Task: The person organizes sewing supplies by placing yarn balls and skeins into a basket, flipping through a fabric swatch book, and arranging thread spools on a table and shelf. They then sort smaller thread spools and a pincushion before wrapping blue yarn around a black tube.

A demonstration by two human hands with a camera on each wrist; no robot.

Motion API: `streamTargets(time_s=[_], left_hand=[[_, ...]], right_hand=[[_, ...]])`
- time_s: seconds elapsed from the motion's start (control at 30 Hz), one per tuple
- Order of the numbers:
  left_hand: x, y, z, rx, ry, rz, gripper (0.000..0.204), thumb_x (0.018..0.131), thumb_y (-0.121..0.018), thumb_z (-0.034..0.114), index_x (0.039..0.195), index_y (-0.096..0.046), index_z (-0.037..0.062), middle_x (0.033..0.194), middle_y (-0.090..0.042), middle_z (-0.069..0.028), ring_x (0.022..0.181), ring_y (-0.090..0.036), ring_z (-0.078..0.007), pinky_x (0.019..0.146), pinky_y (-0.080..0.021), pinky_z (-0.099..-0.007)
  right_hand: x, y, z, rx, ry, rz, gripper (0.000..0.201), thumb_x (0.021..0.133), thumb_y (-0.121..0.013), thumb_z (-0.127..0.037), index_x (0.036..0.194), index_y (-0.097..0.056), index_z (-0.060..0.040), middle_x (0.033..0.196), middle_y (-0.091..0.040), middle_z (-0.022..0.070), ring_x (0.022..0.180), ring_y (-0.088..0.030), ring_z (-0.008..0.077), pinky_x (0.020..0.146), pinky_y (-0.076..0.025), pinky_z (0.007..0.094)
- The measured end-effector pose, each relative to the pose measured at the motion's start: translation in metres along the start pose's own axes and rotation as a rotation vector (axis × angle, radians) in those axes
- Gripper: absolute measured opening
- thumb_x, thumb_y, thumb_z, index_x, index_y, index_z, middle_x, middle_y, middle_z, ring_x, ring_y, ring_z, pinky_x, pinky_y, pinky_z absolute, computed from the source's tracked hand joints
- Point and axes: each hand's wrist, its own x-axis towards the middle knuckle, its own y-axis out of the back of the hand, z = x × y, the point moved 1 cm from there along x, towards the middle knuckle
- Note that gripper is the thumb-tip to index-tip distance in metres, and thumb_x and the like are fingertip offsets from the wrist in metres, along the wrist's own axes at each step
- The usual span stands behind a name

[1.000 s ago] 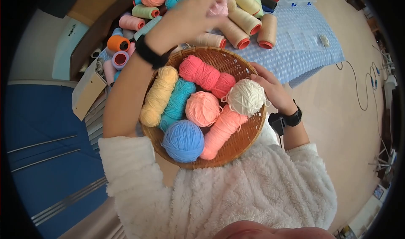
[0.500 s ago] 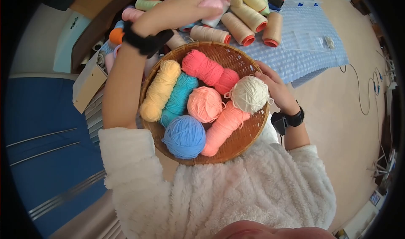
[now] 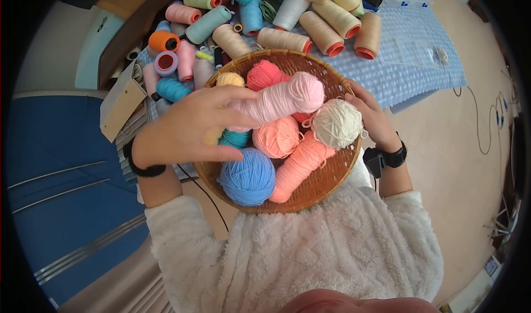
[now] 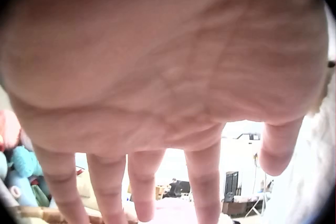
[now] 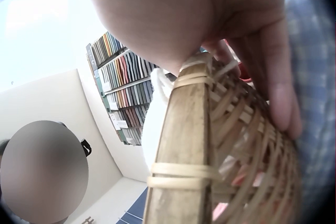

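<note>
In the head view a round wicker basket (image 3: 340, 175) rests against the person's front. My right hand (image 3: 371, 116) grips its right rim, and in the right wrist view the fingers (image 5: 281, 77) lie along the outside of the weave. My left hand (image 3: 191, 122) is over the basket's left side, thumb spread and fingers straight, touching a pale pink yarn skein (image 3: 282, 100) that lies across the other yarn. Around it are a blue yarn ball (image 3: 248, 177), peach ball (image 3: 276, 137), coral skein (image 3: 303, 166), white ball (image 3: 337, 124) and red skein (image 3: 265, 75). The hand partly hides yellow yarn (image 3: 229, 79) and turquoise yarn (image 3: 235, 140).
Beyond the basket, a blue checked cloth (image 3: 426, 83) carries many thread cones, among them a beige cone (image 3: 368, 35) and an orange spool (image 3: 164, 40). Clear plastic boxes (image 3: 412, 53) lie at its right. A cable (image 3: 204, 191) hangs left of the basket.
My left hand has come back from the pile of cones with the pale pink skein, which now lies over the yarn in the basket. The fingers have straightened. My right hand stays on the rim.
</note>
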Motion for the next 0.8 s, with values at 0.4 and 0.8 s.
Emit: streamTargets(time_s=[0.4,0.8], left_hand=[[0.127,0.062,-0.166,0.233,0.04,0.566,0.062,0.081,-0.076,0.024,0.134,-0.053,0.0017,0.117,-0.057,-0.021,0.113,-0.057,-0.0384,0.099,-0.045,-0.0416],[0.146,0.042,-0.133,0.543,0.357,0.687,0.055,0.072,-0.075,0.011,0.119,-0.05,0.0003,0.117,-0.056,-0.0217,0.107,-0.058,-0.0409,0.092,-0.048,-0.0466]], right_hand=[[0.0,0.004,0.006,-0.033,0.012,0.023,0.038,0.105,-0.053,-0.021,0.136,-0.054,-0.0002,0.12,-0.06,0.0021,0.11,-0.054,0.0095,0.097,-0.043,0.0261],[0.003,0.002,0.004,-0.02,0.047,0.002,0.038,0.106,-0.051,-0.022,0.137,-0.053,0.0004,0.119,-0.061,0.0026,0.109,-0.055,0.0091,0.096,-0.044,0.0258]])
